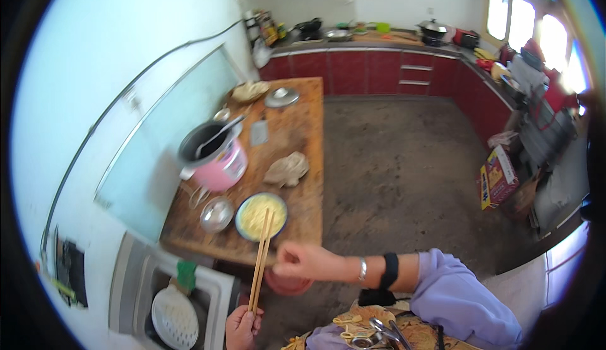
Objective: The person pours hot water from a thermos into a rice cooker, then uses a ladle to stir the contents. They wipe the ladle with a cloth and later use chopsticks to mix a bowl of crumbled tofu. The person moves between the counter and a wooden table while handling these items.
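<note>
My left hand (244, 327), at the bottom, grips a pair of long wooden chopsticks (259, 274) near their lower ends. Their far ends reach over a blue-rimmed bowl (241, 232) holding a pale yellow, crumbly food (259, 210). By the front edge of the wooden table (303, 217), my right hand (303, 262) hangs just right of the chopsticks, blurred. Its fingers are curled in, and I see nothing in them. Left of the bowl stands a small metal bowl (217, 213) with unclear contents. A crumpled cloth or bag (287, 169) lies beyond the food bowl.
A pink rice cooker (222, 167) stands lidless by the wall, a long utensil leaning inside. Farther back are a cleaver (259, 133) and a metal lid (282, 97). A sink (213, 283) with a white colander (175, 317) sits at lower left. A reddish basin (289, 284) is below the table edge.
</note>
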Demonstrator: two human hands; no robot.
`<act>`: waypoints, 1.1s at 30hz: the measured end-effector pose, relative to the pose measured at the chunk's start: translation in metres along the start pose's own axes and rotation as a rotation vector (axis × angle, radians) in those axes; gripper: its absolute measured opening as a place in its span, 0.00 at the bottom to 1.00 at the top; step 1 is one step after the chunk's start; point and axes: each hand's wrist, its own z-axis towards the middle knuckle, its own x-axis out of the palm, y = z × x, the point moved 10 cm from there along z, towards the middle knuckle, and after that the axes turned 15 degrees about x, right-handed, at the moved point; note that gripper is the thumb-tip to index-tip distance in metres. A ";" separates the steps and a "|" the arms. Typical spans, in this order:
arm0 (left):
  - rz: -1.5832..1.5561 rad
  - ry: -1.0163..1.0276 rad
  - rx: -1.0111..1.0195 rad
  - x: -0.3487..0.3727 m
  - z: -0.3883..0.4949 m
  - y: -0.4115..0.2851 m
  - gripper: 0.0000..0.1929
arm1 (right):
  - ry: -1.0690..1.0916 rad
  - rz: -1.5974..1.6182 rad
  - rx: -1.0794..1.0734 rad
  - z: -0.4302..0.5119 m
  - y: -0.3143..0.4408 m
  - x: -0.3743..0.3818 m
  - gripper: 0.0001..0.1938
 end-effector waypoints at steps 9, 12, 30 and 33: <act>0.061 0.596 -0.302 0.223 0.172 0.052 0.11 | -0.481 -0.966 -0.219 -0.030 -0.069 -0.169 0.06; -0.125 0.866 -0.181 0.291 0.237 0.045 0.16 | -0.470 -0.968 -0.004 -0.010 -0.117 -0.238 0.04; -0.468 0.393 -0.177 0.477 0.688 0.095 0.10 | -1.231 0.699 0.688 -0.140 -0.464 -0.603 0.07; -0.446 0.308 -0.176 0.505 0.757 0.085 0.10 | -1.140 0.768 0.653 -0.077 -0.502 -0.685 0.10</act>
